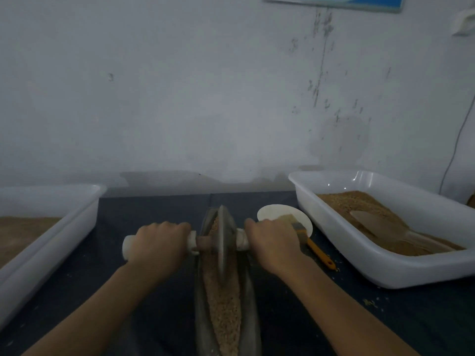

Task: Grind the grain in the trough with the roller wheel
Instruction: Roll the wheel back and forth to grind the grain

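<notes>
Both hands [156, 242] [272, 240] grip the roller wheel's [223, 242] handles; dark tabletop [154, 291], stained wall [205, 98].

A single head-worn wide-angle view looks forward and down, close over the dark table [154, 291], grey wall filling the upper frame.

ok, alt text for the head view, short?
Both hands, left hand and right hand, grip the axle handles of a roller wheel standing in a narrow trough of grain on a dark table. White tubs of grain flank it; a brush lies right.
</notes>
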The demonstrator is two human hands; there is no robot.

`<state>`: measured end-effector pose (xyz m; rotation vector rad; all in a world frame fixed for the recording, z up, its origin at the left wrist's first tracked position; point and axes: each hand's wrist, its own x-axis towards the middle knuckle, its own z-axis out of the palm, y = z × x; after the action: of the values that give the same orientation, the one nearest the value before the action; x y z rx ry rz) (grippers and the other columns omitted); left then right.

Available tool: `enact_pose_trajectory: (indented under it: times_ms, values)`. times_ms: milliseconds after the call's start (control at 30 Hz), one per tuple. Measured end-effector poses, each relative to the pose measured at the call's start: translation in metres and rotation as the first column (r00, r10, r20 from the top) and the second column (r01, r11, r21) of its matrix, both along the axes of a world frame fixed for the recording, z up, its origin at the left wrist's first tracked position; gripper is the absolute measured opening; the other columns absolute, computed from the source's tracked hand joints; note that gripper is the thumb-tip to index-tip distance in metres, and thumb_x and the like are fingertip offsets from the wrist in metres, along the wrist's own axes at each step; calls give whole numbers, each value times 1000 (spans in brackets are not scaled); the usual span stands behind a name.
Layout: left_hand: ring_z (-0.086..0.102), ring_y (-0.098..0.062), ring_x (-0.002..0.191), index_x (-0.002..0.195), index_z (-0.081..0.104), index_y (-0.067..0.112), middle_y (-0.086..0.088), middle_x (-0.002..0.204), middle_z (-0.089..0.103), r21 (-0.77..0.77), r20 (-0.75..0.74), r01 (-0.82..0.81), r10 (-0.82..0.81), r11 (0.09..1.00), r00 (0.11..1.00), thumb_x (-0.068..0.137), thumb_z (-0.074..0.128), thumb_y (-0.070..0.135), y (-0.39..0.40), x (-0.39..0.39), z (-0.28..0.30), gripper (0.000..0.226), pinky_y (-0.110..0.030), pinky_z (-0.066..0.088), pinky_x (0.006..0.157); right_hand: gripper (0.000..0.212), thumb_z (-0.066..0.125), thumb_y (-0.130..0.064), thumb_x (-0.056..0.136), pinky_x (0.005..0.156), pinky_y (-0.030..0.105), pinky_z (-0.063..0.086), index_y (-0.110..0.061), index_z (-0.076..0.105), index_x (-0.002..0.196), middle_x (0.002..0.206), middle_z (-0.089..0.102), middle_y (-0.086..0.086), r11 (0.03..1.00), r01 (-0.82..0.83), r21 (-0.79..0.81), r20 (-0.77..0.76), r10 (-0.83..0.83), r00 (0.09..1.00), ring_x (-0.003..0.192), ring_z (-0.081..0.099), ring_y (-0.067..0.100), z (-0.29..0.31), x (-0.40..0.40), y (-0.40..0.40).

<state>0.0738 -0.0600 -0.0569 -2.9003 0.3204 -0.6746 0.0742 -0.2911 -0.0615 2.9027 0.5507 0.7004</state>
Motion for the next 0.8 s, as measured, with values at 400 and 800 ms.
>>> enact_pose_trajectory:
  times_ms: [400, 800]
  values:
    - [30, -5, 42, 62, 23, 32, 13, 52, 33, 21, 26, 140, -141, 990, 990, 44, 80, 46, 14, -90, 2, 62, -22, 16, 46, 45, 87, -21, 34, 39, 22, 27, -25, 52, 62, 50, 49, -7, 991, -130, -22, 154, 132, 979, 40, 45, 10, 3, -97, -17]
    - [52, -14, 71, 77, 37, 35, 11, 78, 53, 18, -66, -29, 30, 999, 997, 83, 54, 46, 7, 2, 7, 21, -30, 34, 61, 15, 62, -25, 85, 48, 29, 26, -21, 50, 93, 78, 66, 2, 998, 53, -27, 103, -50, 993, 67, 62, 22, 2, 5, -9]
